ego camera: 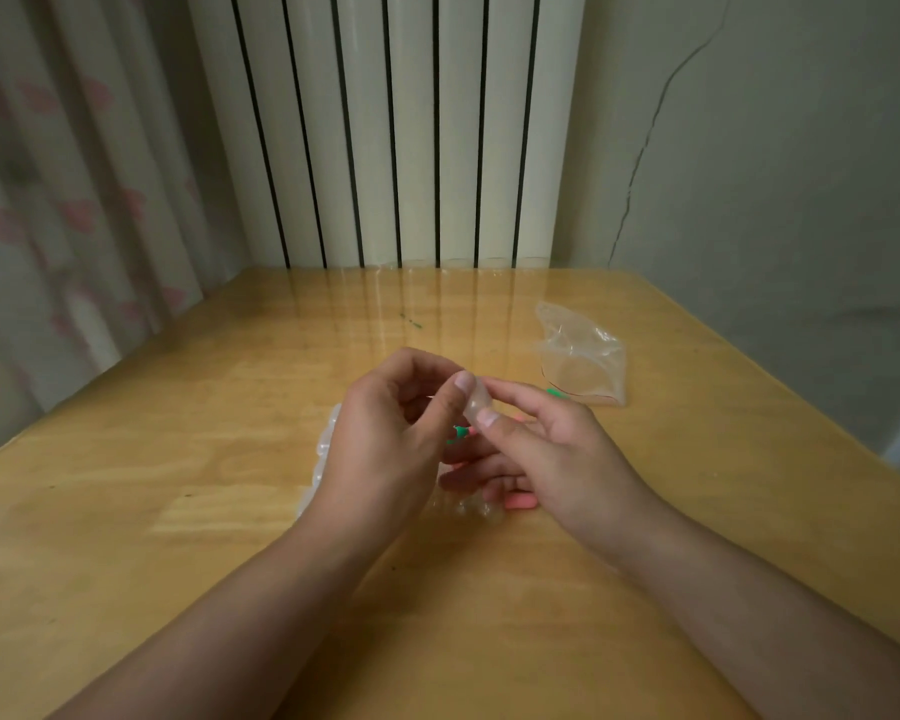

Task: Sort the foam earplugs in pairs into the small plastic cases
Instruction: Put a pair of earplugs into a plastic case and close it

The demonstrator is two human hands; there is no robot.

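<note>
Both forearms are seen reaching forward from the lower edge, converging toward the middle above the worktop (178, 459). Sleeves are not seen; both arms are bare.

Left hand (385, 433): raised, back turned to the camera, fingers curled inward, thumb extended up and to the right. A small clear case (476, 402) is pinched at its top by the thumb tip.

Right hand (546, 449): held slightly lower, back up, index finger stretched out along the case, thumb pressed on its lower end. Remaining fingers are loosely curled underneath.

The two hands are met at the case, thumb tips close together.
</note>
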